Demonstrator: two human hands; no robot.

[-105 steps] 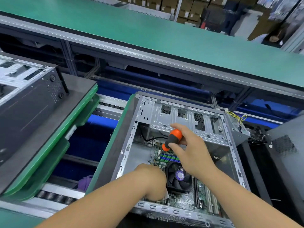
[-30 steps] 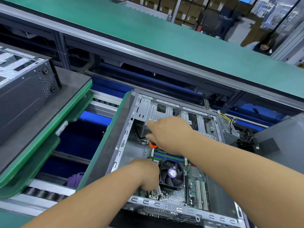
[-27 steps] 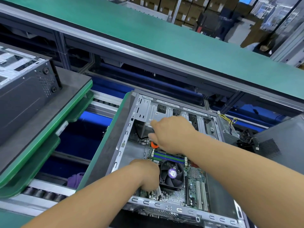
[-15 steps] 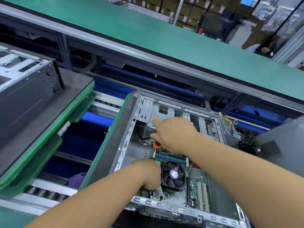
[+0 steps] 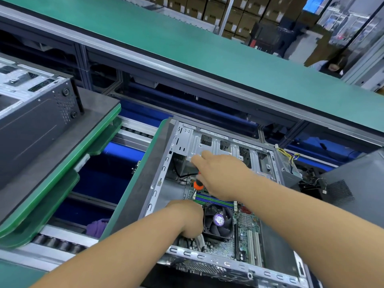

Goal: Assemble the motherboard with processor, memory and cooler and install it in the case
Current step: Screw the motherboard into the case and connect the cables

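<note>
Right hand (image 5: 222,175) grips an orange-handled screwdriver (image 5: 197,183), tip hidden, at the green motherboard's (image 5: 247,225) far-left corner inside the open grey metal case (image 5: 158,183); left hand (image 5: 188,217), fingers hidden, is at its left edge.

No text, brand, number or sign is showing clearly enough to read. The round purple sticker (image 5: 218,219) on the cooler fan (image 5: 217,222) hub, at about 5 o'clock in the view, is carrying print too small to make out, and marks on the cardboard boxes (image 5: 234,9) at 12 o'clock are blurring away.
</note>
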